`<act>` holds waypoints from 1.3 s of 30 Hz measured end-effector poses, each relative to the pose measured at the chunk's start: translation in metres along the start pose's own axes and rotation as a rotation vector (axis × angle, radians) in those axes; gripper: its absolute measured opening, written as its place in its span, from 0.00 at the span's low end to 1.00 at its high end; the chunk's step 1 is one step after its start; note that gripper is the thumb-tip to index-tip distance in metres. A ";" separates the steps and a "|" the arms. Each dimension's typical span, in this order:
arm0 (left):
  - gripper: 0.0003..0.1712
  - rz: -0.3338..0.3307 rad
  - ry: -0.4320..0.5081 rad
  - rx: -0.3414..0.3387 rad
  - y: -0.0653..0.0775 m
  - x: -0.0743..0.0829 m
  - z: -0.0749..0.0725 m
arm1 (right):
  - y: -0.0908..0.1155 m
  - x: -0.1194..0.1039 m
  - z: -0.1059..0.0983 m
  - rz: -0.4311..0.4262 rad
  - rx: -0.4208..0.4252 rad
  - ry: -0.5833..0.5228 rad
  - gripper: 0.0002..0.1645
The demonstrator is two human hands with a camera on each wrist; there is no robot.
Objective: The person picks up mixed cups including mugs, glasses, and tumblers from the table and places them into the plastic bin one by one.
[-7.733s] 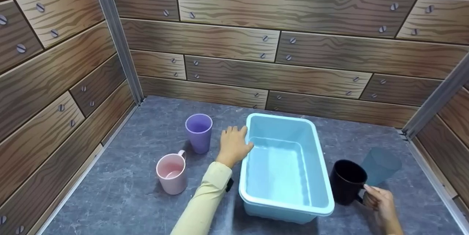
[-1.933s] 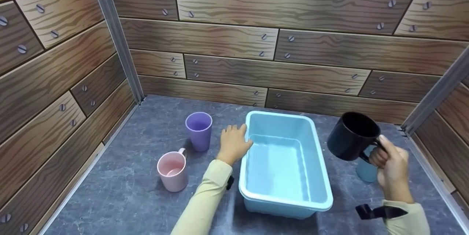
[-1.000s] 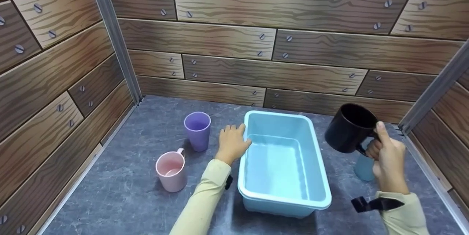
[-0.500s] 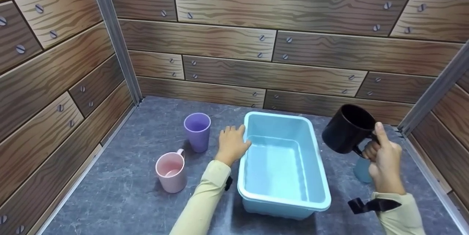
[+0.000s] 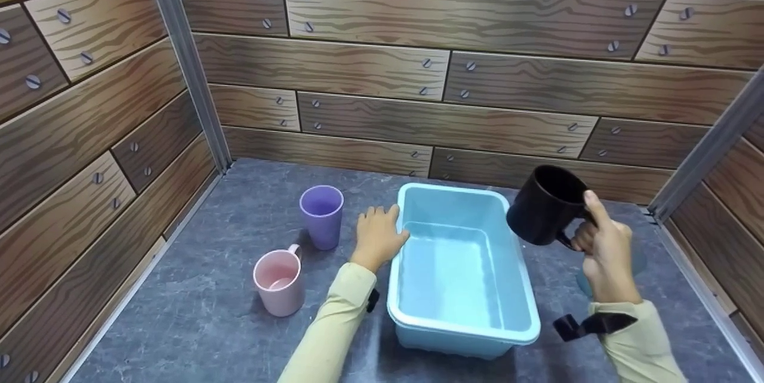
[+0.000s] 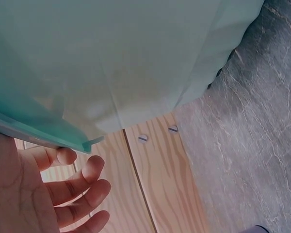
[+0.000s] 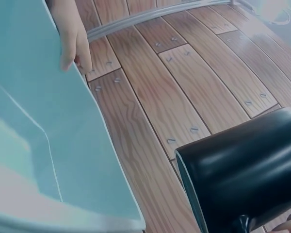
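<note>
In the head view my left hand [image 5: 377, 238] straddles the left rim of a light blue plastic tub [image 5: 459, 330], thumb on the inner side. The left wrist view shows the other fingers [image 6: 89, 194] loosely bent outside the tub [image 6: 111, 58]. My right hand [image 5: 609, 258] grips the handle of a black mug [image 5: 537, 213], thumb on top. The mug is raised and tilted, overlapping the tub's right rim in the head view. In the right wrist view the mug [image 7: 237, 170] appears apart from the tub [image 7: 82, 121]. Nothing shows inside the tub.
A purple cup [image 5: 323, 225] and a pink mug [image 5: 280, 287] stand left of the tub on the grey tabletop [image 5: 197, 311]. Behind my right hand a blue-grey cup [image 5: 584, 283] is mostly hidden. Wood-patterned panels [image 5: 370, 61] enclose the back and sides.
My right hand has lifted the black mug from the table beside the tub, and lately moved it left toward the tub's right rim. The left hand and the other cups stay put.
</note>
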State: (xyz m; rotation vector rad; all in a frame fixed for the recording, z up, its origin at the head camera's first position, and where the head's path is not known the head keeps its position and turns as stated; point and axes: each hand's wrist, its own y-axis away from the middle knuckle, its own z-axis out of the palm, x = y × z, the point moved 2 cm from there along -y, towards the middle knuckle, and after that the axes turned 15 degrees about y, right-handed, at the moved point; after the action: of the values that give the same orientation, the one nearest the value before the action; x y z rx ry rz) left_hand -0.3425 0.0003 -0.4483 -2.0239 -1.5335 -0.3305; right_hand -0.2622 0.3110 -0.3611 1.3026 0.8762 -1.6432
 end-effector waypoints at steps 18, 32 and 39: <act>0.28 -0.036 -0.007 -0.044 -0.002 -0.002 0.000 | 0.000 0.007 0.034 0.048 -0.027 0.106 0.36; 0.27 -0.042 -0.004 -0.046 -0.001 0.001 -0.001 | -0.003 0.015 0.057 0.065 0.002 0.170 0.34; 0.27 -0.042 0.013 -0.043 0.000 0.001 -0.001 | -0.004 0.018 0.065 0.060 -0.019 0.149 0.33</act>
State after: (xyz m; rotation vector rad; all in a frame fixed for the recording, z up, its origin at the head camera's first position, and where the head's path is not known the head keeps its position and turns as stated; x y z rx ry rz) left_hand -0.3421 0.0005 -0.4467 -2.0213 -1.5750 -0.3953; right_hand -0.2932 0.2507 -0.3644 1.4384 0.9295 -1.5032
